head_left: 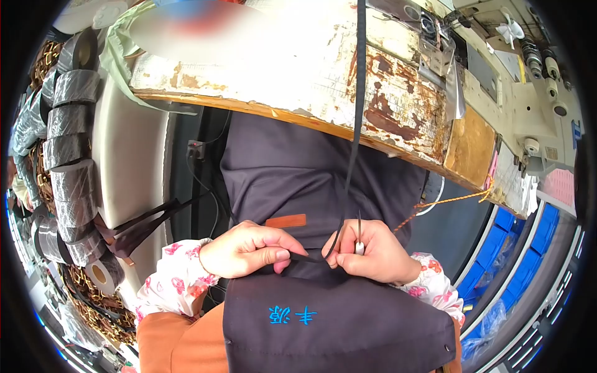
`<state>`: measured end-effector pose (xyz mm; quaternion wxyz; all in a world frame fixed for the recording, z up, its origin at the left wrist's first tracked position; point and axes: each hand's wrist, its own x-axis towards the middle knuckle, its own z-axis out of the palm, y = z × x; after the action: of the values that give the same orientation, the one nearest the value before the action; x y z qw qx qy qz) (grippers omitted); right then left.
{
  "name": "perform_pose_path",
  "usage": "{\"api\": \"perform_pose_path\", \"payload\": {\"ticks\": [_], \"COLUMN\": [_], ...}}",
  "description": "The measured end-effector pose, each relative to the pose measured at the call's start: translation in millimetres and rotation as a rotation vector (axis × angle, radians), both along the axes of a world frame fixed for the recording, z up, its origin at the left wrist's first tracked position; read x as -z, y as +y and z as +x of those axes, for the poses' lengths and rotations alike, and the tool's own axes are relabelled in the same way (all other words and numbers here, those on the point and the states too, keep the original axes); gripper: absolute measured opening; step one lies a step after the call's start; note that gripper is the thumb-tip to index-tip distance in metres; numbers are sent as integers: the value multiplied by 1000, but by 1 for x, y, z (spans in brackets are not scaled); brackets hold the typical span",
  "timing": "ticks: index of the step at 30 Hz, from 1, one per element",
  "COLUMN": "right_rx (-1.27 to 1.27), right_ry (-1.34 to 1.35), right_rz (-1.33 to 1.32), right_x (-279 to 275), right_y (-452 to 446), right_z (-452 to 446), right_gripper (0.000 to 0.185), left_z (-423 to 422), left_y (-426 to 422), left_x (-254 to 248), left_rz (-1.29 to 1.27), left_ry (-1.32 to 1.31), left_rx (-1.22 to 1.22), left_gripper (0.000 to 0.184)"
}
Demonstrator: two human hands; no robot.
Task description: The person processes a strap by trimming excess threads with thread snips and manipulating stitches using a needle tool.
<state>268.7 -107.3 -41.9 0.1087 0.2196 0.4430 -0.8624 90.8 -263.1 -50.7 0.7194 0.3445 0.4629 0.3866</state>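
Observation:
A long black strap (356, 124) hangs down over the worn table edge to my lap. My left hand (252, 250) pinches the strap between thumb and fingers. Close to its right, my right hand (373, 252) is closed round a small thin tool (359, 247) with a pale part and dark pointed tips that stick up; its fingertips also meet the strap. Both hands are above the dark apron (336, 311), which has blue characters on it. Just beyond my left hand, a brown rectangular patch (286, 221) lies on the dark cloth.
The worn table (249, 68) crosses the view ahead, with a sewing machine (528, 105) at the right. Wrapped dark rolls (73, 118) are stacked at the left. Blue bins (519, 273) stand low at the right. An orange cord (454, 200) hangs by the table's corner.

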Motion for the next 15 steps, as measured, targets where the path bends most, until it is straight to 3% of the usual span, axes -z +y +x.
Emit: {"api": "perform_pose_path", "payload": {"ticks": [3,4,5,8,15], "right_rx": [134,139,242,356,425], "right_ry": [-82,-144,1,-42,-62], "right_rz": [-97,-16,56,211,49], "right_x": [1,0,15,29,19], "right_y": [3,9,11,21,25], "right_z": [0,2,9,17,9], "right_gripper": [13,12,11,13,14], "left_z": [-1,-3,-6,-12,-11], "left_y": [1,1,1,-7,-13], "left_x": [0,-1,-6,-4,-3], "left_rz": [-37,-83,-209,-164,-281], "left_ry": [-13,-21,-113,-97,-265], "left_rx": [-79,-142,-173,-144,-198], "left_gripper": [22,22,22,22,23]}}
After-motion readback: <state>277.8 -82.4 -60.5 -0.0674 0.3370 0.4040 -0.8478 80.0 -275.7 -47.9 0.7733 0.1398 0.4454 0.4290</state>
